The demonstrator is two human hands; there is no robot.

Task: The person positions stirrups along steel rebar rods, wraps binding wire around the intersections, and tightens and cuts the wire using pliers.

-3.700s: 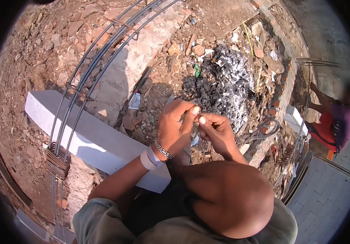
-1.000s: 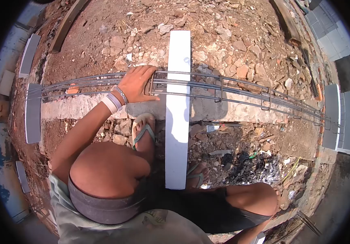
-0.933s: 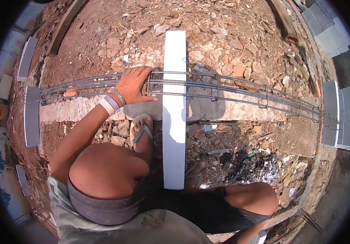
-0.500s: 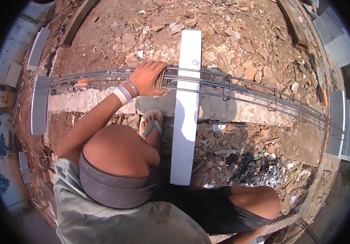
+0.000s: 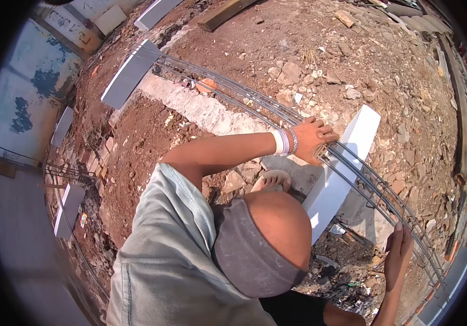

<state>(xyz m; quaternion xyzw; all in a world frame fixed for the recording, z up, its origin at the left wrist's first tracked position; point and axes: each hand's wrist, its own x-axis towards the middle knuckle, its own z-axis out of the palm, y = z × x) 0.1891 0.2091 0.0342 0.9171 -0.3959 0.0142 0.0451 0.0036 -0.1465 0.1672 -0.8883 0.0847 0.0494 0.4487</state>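
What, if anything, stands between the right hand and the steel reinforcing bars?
Nothing visible: the right hand is at the near edge of the steel reinforcing bars, contact unclear. The white block lies beneath them, nearer the left hand.

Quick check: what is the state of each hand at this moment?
Left hand: closed, holding the metal rings.
Right hand: fingertips at the metal rods; grip cannot be told.

Over there, before the crouching person (image 5: 168, 271), long grey steel rods (image 5: 282, 112) lie across a long white rectangular block (image 5: 328, 202), their left end on a grey rectangular slab (image 5: 130, 76), their right near a second grey slab (image 5: 453, 280), a pale concrete strip (image 5: 206, 111) alongside, and a charred ash heap (image 5: 347, 293) right of the block.
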